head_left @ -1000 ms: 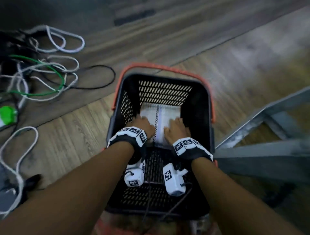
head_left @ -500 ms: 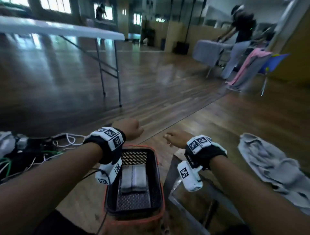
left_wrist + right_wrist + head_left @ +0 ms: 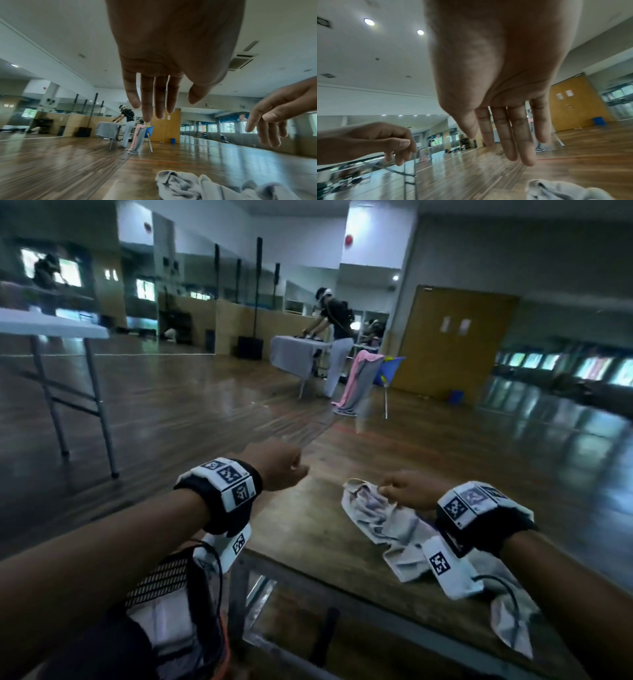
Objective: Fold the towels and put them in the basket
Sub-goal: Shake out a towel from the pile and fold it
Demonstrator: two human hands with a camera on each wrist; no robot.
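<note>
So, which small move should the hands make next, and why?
Probably lower the right hand onto the crumpled towel and take hold of an edge to spread it flat. Both hands are empty with loose fingers above the wooden table; the left hand is further from the towel. The towel lies unfolded, while the basket already holds a folded one.

Bare forearms — each wrist wears a black band (image 3: 228, 510) with white square-code tags, a white cabled camera (image 3: 448, 566) beneath.
</note>
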